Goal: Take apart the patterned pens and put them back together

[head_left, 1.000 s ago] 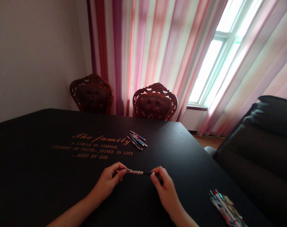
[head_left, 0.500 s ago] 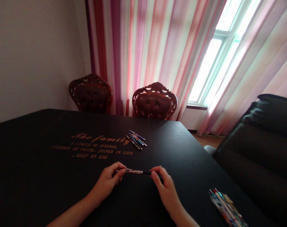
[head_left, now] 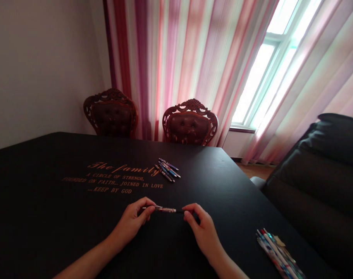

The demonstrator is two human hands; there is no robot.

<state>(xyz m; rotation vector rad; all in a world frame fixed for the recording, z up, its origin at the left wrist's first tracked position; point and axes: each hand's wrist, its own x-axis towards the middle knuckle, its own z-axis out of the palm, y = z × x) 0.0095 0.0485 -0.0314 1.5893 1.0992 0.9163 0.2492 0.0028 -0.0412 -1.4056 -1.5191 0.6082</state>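
Note:
A patterned pen (head_left: 166,210) is held level just above the black table (head_left: 62,217), one end in each of my hands. My left hand (head_left: 134,220) pinches the pen's left end between thumb and fingers. My right hand (head_left: 199,228) pinches the dark right end with its fingertips. A small group of several pens (head_left: 167,169) lies farther back on the table, beyond the held pen. Another bundle of pens (head_left: 276,254) lies at the table's near right edge.
Orange lettering (head_left: 118,178) is printed on the tabletop. Two carved wooden chairs (head_left: 189,124) stand at the far side before striped curtains. A dark sofa (head_left: 318,182) sits close to the table's right edge.
My right hand has slid slightly left along the pen, and the view has tilted a little. The pen stays between both hands.

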